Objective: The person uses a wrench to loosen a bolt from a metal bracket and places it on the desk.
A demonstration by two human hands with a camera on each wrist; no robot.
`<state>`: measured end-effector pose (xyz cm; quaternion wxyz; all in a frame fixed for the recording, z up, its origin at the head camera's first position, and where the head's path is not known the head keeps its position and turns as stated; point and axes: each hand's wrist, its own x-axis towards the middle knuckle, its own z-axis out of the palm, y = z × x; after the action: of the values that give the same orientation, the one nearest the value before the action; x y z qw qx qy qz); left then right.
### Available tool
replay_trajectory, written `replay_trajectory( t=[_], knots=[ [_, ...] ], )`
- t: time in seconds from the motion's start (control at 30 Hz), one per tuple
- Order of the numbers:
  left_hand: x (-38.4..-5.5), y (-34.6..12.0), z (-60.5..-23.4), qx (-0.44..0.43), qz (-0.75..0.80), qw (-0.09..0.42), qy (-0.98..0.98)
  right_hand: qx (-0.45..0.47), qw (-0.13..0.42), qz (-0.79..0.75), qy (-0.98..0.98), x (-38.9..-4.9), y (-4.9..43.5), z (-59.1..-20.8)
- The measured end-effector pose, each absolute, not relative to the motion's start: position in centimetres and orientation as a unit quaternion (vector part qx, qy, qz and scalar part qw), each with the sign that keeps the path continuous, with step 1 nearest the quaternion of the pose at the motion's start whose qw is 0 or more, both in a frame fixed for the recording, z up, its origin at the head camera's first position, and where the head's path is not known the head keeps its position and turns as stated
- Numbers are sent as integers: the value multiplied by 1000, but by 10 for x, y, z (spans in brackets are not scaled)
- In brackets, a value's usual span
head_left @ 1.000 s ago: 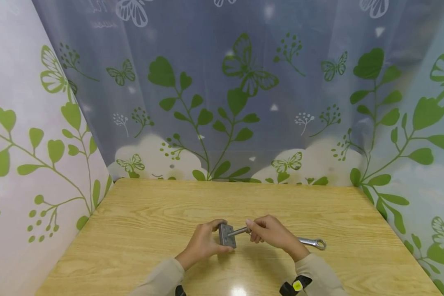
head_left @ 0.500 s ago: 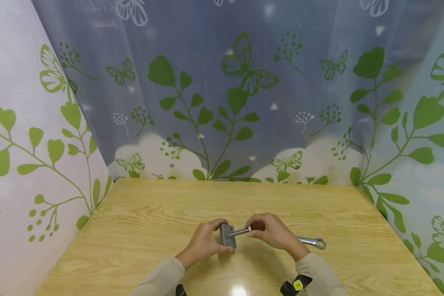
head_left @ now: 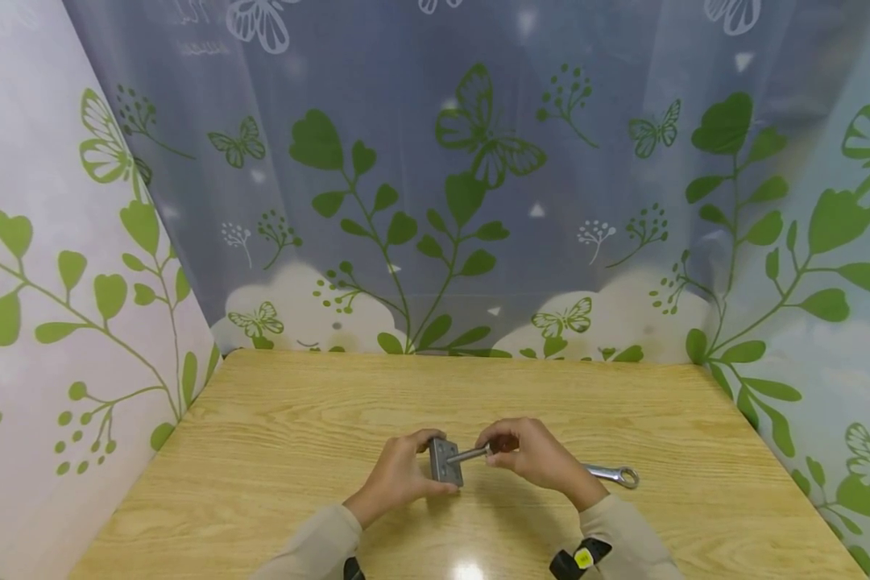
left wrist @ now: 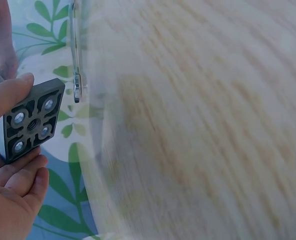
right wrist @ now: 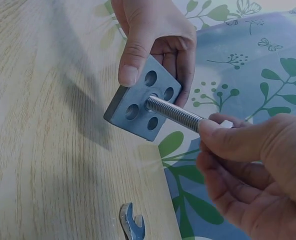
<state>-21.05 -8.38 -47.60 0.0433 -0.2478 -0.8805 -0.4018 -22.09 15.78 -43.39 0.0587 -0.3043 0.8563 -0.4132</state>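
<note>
My left hand [head_left: 395,475] grips a square grey block [head_left: 445,462] by its edges, above the table. The right wrist view shows round holes in the face of the block [right wrist: 119,111] and a threaded bolt [right wrist: 175,113] standing out of its middle. In the left wrist view the block's other face [left wrist: 25,131] has ribs, several shiny round ends in its recesses and a threaded central hole. My right hand [head_left: 532,457] pinches the bolt's outer end between thumb and fingers. The bolt's head [right wrist: 227,124] is partly hidden by the thumb.
A combination wrench [head_left: 612,474] lies on the wooden table [head_left: 297,403], partly behind my right wrist. Its open end [right wrist: 132,222] shows in the right wrist view. Patterned curtains [head_left: 377,282] with leaves and butterflies stand around the table's back and sides.
My right fingers have shifted round the bolt's end, from curled below it to thumb under and fingertips above. My left hand and the block stay in place.
</note>
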Motion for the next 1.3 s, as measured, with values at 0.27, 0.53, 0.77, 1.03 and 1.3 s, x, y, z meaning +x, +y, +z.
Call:
replay_trajectory(
  t=[0.27,0.53,0.77,1.03,1.3],
  knots=[
    [-209,-83,-477,-245,-402,46,-881,-259,120,-432,855,-221,158,-436],
    [-210,-80,-478,-250,-397,58,-881,-202,159,-491,833,-216,154,-434],
    [-208,-79,-478,-254,-393,43,-883,-223,123,-438,862,-217,153,-435],
    [-209,-81,-477,-241,-417,41,-875,-265,13,-400,877,-215,151,-435],
    [-209,-82,-477,-230,-426,30,-875,-284,-18,-394,874,-213,150,-435]
  ],
)
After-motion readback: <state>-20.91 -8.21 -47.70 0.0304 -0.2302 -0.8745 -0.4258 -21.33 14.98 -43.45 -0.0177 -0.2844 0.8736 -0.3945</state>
